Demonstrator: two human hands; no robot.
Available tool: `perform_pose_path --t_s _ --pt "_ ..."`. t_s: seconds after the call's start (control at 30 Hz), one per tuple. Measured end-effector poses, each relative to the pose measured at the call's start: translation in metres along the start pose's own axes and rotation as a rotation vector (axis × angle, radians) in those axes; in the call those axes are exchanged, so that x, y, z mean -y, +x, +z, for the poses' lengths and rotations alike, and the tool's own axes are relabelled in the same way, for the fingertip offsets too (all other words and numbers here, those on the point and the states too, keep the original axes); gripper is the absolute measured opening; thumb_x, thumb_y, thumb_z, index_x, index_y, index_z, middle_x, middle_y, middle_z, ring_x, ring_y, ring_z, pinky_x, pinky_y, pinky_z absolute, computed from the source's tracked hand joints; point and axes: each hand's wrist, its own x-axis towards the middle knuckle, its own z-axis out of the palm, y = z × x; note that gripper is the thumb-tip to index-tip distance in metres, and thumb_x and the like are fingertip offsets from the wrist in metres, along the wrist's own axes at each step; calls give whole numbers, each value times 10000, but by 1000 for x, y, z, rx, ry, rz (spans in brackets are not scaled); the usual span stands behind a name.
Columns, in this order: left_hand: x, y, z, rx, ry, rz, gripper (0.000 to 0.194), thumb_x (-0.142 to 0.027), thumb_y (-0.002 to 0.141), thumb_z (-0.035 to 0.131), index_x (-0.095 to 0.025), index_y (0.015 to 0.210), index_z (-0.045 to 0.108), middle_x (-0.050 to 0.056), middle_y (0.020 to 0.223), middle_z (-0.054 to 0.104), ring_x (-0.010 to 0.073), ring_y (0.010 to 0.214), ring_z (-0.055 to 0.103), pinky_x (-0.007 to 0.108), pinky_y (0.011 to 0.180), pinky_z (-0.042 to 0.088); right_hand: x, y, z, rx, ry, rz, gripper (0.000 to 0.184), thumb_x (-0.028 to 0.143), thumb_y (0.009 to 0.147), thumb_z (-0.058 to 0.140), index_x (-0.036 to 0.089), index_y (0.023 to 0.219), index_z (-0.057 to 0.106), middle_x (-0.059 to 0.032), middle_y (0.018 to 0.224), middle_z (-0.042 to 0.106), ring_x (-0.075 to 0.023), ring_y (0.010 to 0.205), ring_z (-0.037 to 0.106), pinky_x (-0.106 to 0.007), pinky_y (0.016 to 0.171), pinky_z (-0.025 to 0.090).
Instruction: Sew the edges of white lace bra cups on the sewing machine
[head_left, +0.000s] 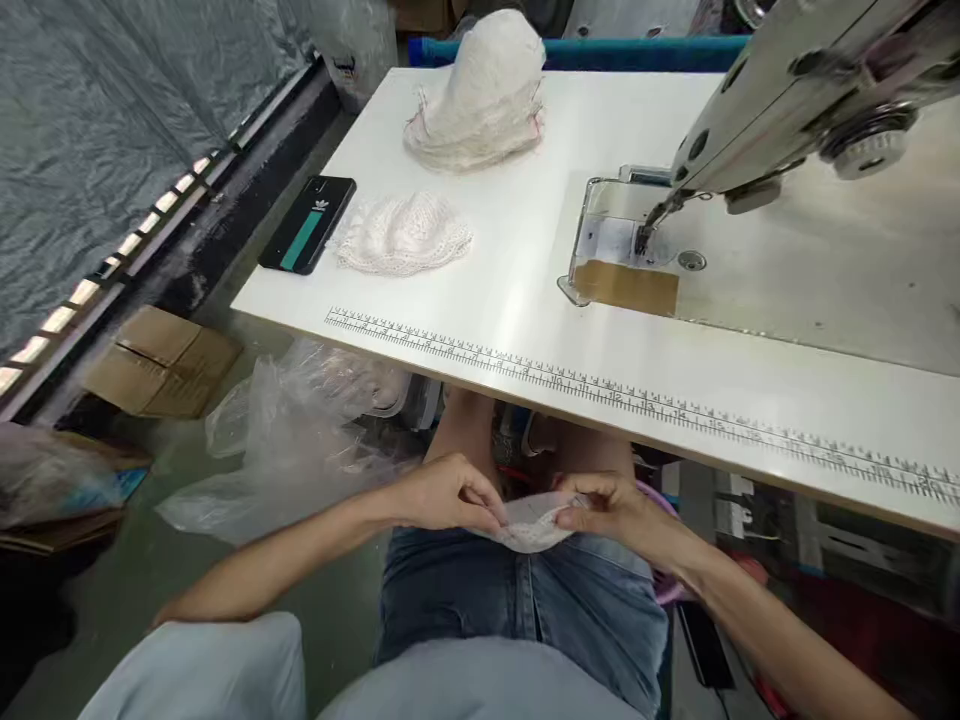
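Observation:
Over my lap, a small piece of white mesh fabric [529, 524] is stretched between both hands. My left hand [459, 497] pinches its left end between thumb and fingers. At the other end, my right hand [600, 508] grips the fabric in the same way. The cloth sags a little in the middle, and its lower edge looks thicker. On the table above lie a flat white lace piece [405, 235] and, behind it, a tall stack of white mesh pieces [484, 90].
A sewing machine [750, 130] stands on the right of the white table [510, 300], which has a printed ruler [600, 388] along its front edge. A black phone [309, 224] lies at the left corner. Plastic bags [277, 450] and a cardboard box [161, 360] are on the floor.

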Motion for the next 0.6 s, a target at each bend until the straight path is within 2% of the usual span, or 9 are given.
perform_pose_path --t_s 0.3,0.6 --pt "2 -4 1 -28 -75 -25 259 -297 729 675 -110 899 734 97 789 723 166 702 661 182 617 483 4 5 5 -16 10 24 244 396 697 725 163 726 661 -12 737 602 -139 710 552 -245 644 437" --pt "8 -13 -4 -30 -109 -94 275 -294 726 673 -104 916 732 99 778 721 155 666 639 186 589 462 11 6 11 -2 -55 11 280 426 719 699 148 725 666 -25 721 594 -148 694 541 -259 628 420"
